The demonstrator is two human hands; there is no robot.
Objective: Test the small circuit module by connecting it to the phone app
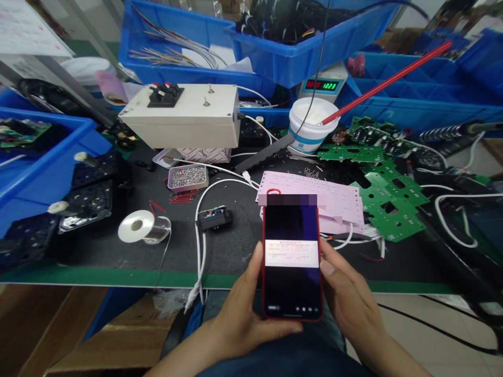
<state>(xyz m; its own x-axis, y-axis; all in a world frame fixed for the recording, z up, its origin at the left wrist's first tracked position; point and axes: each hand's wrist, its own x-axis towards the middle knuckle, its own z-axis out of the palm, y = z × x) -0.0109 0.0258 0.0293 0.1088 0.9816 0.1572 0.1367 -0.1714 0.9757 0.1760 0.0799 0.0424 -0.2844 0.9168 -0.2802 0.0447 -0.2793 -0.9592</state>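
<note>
The left hand (239, 309) and the right hand (349, 303) are holding a red smartphone (292, 262) upright between them, just in front of the near edge of the worktop (236, 246). The left grip is wrapping the phone's left edge and lower corner, with the thumb lying along the side. The right grip is pressing against the right edge, thumb tip touching the frame. The screen is showing a pale band across a dark field.

The phone's upper end is overlapping a pink form sheet (314, 196) lying on the worktop. Green circuit boards (389, 201) are crowding the area to the right. A solder spool (143, 228) and a white cable (200, 235) are occupying the left, with the cable hanging over the green front edge. A bare dark strip of worktop is lying between the spool and the phone. A white control box (184, 115) is sitting well behind, and blue bins (291, 50) are lining the rear edge.
</note>
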